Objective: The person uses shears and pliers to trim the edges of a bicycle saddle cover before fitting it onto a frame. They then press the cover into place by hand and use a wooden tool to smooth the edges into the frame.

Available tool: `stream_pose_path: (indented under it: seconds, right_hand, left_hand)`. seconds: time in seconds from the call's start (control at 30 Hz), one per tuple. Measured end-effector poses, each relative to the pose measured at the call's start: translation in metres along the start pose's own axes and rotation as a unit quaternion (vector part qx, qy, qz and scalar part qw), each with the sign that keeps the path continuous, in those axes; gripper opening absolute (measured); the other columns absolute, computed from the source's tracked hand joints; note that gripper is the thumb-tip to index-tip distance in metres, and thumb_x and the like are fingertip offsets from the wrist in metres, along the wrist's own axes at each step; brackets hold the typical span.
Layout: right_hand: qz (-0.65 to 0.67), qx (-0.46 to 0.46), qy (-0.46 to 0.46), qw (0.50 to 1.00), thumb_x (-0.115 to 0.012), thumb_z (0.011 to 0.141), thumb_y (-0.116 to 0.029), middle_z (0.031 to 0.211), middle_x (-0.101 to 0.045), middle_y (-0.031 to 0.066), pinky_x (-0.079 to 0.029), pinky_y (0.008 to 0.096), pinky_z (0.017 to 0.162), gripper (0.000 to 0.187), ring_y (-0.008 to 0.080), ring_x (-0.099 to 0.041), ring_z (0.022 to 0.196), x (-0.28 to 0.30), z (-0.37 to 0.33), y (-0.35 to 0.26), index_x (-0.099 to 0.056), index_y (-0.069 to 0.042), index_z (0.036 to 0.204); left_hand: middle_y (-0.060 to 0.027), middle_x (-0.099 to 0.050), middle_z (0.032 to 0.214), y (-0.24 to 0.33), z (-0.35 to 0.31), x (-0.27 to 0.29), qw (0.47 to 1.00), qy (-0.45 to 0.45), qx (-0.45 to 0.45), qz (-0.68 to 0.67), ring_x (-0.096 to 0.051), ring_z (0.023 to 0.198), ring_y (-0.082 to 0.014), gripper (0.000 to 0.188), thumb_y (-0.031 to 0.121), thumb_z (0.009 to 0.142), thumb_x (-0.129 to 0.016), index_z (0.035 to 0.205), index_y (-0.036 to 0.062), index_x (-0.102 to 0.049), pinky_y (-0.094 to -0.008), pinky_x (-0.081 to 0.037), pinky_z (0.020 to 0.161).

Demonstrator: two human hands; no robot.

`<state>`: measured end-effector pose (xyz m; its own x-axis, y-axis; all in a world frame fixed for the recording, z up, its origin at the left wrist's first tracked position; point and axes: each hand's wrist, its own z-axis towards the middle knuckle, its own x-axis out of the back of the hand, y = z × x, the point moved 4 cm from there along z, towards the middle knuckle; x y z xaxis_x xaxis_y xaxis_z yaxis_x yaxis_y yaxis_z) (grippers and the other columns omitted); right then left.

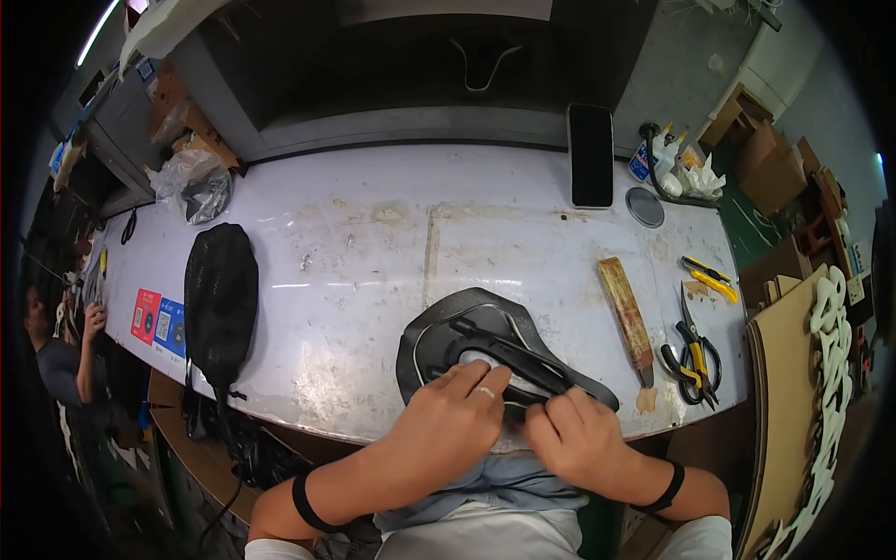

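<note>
A black bicycle saddle (431,327) lies on the work table in front of me, its wide end away to the left and its narrow end toward the lower right. A long black plastic piece (495,347) and a pale patch show on its upward side. My left hand (453,411), with a ring on one finger, is closed at the saddle's near edge, fingers bent over the pale patch. Beside it, my right hand (581,434) is closed on the saddle's narrow part. The fingers hide exactly what each one pinches.
On the white table (355,261) lie a black fabric bundle (221,299), a worn flat-handled blade (625,317), scissors (692,341), yellow-handled pliers (691,373), a yellow cutter (714,282), a phone (590,154) and a round lid (645,207). Another person (70,359) is at far left.
</note>
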<state>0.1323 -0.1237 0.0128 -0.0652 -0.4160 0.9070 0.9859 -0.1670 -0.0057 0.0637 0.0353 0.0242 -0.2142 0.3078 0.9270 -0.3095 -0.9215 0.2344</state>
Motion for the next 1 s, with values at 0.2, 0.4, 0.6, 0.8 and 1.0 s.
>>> stream_pose_path:
  seconds: [0.2, 0.4, 0.6, 0.8, 1.0]
  right_hand:
    - [-0.048, 0.019, -0.045, 0.998, -0.066, 0.068, -0.016, 0.074, -0.037, 0.0013, -0.041, 0.0258, 0.049, 0.017, 0.0158, -0.048, 0.068, -0.008, 0.002, 0.016, -0.050, -0.013, 0.073]
    - [-0.080, 0.077, 0.004, 0.994, -0.065, 0.067, -0.014, 0.071, -0.033, 0.0006, -0.040, 0.0252, 0.048, 0.018, 0.0154, -0.045, 0.065, -0.014, -0.002, 0.014, -0.047, -0.014, 0.068]
    - [-0.085, 0.033, 0.020, 0.996, -0.072, 0.083, -0.015, 0.070, -0.034, 0.0016, -0.039, 0.0271, 0.047, 0.030, 0.0161, -0.044, 0.063, -0.018, -0.001, 0.014, -0.046, -0.014, 0.068]
    - [0.005, -0.032, 0.015, 0.999, -0.084, 0.079, -0.010, 0.070, -0.043, 0.0076, -0.041, 0.0344, 0.046, 0.037, 0.0253, -0.048, 0.059, -0.017, 0.001, 0.012, -0.048, -0.009, 0.070]
    - [0.000, -0.049, -0.028, 0.998, -0.080, 0.088, -0.017, 0.081, -0.049, 0.0086, -0.046, 0.0332, 0.045, 0.027, 0.0244, -0.059, 0.065, -0.018, 0.003, 0.008, -0.062, -0.001, 0.100]
  left_hand:
    - [-0.0196, -0.070, 0.124, -0.007, 0.019, 0.004, 0.992, -0.115, 0.009, -0.045, -0.071, 0.114, -0.0311, 0.012, 0.003, 0.076, -0.068, 0.084, -0.0050, -0.070, -0.0361, -0.063, 0.075]
    - [-0.0126, -0.075, 0.121, -0.011, 0.013, -0.001, 0.998, -0.019, 0.021, -0.058, -0.074, 0.113, -0.0259, 0.008, 0.006, 0.076, -0.074, 0.081, 0.0000, -0.072, -0.0344, -0.063, 0.068]
    - [-0.0100, -0.078, 0.112, -0.012, 0.022, 0.004, 0.997, -0.026, 0.053, -0.054, -0.077, 0.103, -0.0238, 0.011, 0.010, 0.079, -0.080, 0.080, 0.0003, -0.074, -0.0341, -0.061, 0.063]
    - [-0.0083, -0.076, 0.107, -0.016, 0.009, -0.004, 0.992, -0.026, 0.078, -0.093, -0.076, 0.095, -0.0239, 0.012, 0.011, 0.081, -0.079, 0.080, 0.0002, -0.074, -0.0337, -0.060, 0.064]
    - [-0.0052, -0.075, 0.108, -0.014, -0.016, -0.021, 0.983, 0.085, 0.081, -0.142, -0.074, 0.099, -0.0220, 0.011, 0.011, 0.081, -0.079, 0.081, 0.0013, -0.074, -0.0327, -0.061, 0.068]
